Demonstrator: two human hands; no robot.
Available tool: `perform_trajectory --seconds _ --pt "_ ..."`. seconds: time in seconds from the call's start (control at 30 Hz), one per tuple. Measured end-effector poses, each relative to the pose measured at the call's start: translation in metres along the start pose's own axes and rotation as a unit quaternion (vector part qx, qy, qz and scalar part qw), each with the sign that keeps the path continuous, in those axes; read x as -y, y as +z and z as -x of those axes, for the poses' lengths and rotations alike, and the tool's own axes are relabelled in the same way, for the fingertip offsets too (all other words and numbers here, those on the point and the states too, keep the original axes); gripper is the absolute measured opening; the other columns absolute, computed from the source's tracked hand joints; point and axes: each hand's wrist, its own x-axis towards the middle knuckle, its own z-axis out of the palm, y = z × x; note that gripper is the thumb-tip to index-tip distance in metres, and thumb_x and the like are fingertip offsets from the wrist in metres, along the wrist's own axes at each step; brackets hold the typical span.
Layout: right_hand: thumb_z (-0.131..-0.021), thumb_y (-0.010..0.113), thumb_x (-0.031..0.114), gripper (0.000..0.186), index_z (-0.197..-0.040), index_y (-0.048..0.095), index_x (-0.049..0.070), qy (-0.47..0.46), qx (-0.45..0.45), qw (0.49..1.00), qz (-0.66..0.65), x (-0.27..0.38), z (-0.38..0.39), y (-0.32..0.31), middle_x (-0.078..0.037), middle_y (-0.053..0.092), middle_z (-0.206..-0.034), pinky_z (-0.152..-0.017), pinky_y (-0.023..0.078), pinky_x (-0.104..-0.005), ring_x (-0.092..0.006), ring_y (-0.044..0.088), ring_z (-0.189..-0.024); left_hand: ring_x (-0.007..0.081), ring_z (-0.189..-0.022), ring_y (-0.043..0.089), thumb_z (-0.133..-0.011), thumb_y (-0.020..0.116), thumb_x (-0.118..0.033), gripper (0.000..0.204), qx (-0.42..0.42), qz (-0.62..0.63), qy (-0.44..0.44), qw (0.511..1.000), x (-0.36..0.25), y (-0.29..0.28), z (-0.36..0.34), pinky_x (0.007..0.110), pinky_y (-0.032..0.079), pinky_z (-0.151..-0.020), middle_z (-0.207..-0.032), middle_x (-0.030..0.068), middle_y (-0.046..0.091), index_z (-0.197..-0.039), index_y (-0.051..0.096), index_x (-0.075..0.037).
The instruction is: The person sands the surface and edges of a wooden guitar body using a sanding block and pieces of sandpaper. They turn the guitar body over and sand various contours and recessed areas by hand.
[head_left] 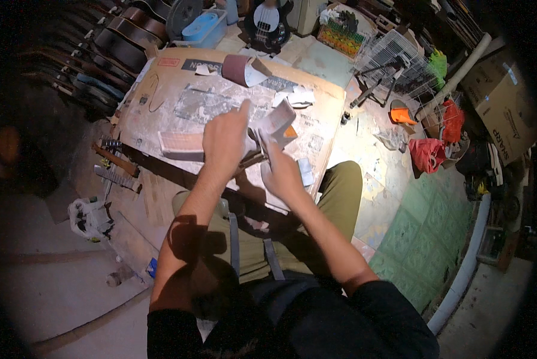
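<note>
My left hand point(223, 140) grips a pale, dust-covered wooden workpiece point(182, 143) over the board point(143, 113), index finger pointing up past it. An angled pale arm of what looks like the same piece point(278, 116) rises to the right. My right hand point(279, 170) has its fingers curled at the middle of the piece; whatever they hold is hard to make out. An orange scrap point(290, 132) lies just right of them. Farther back on the board are a brown sandpaper roll point(235, 70) and crumpled white paper point(293, 96).
Guitar bodies and necks point(116, 45) line the upper left. A black guitar point(265, 24) and blue tub point(199, 27) stand behind. Right are a wire cage point(388, 57), red bags point(427, 157), cardboard point(496, 113) and a pale pipe point(460, 269). A plastic bag point(89, 218) lies lower left.
</note>
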Motion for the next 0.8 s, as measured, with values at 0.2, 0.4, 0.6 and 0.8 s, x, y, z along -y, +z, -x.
perform_trajectory --seconds 0.2,0.4,0.6,0.8 --pt "-0.079 0.057 0.004 0.063 -0.140 0.041 0.007 0.010 0.038 0.999 0.005 -0.032 -0.031 0.008 -0.028 0.064 -0.095 -0.076 0.049 -0.0563 -0.0490 0.062 -0.086 0.0338 -0.078 0.069 -0.081 0.058 -0.002 0.029 -0.006 0.007 0.001 1.000 -0.007 0.003 -0.001 0.043 0.056 -0.064 -0.082 0.0152 0.067 -0.109 0.056 -0.006" --pt "-0.083 0.056 0.006 0.058 -0.138 0.041 0.005 -0.019 0.025 0.999 0.019 -0.023 -0.047 -0.005 -0.029 0.063 -0.095 -0.079 0.048 -0.0563 -0.0489 0.060 -0.090 0.0343 -0.078 0.069 -0.082 0.059 -0.005 0.028 -0.022 -0.005 0.017 1.000 -0.012 0.005 -0.004 0.044 0.055 -0.064 -0.081 0.0150 0.067 -0.111 0.056 -0.006" --pt "-0.078 0.056 0.000 0.064 -0.140 0.047 0.012 0.028 0.104 0.991 0.079 0.005 -0.019 -0.050 -0.028 0.062 -0.114 -0.081 0.051 -0.0507 -0.0453 0.062 -0.091 0.0411 -0.081 0.066 -0.066 0.079 -0.019 0.052 0.014 0.038 -0.020 0.999 0.007 0.010 -0.010 0.051 0.051 -0.067 -0.082 0.0194 0.067 -0.110 0.054 -0.006" --pt "-0.076 0.062 0.003 0.060 -0.134 0.054 0.012 -0.052 0.019 0.969 0.242 -0.017 -0.049 -0.063 -0.015 0.061 -0.128 -0.066 0.055 -0.0474 -0.0399 0.066 -0.078 0.0342 -0.075 0.069 -0.082 0.060 -0.008 0.026 -0.025 0.012 0.011 1.000 0.006 0.009 -0.009 0.044 0.055 -0.061 -0.080 0.0153 0.067 -0.108 0.057 -0.005"
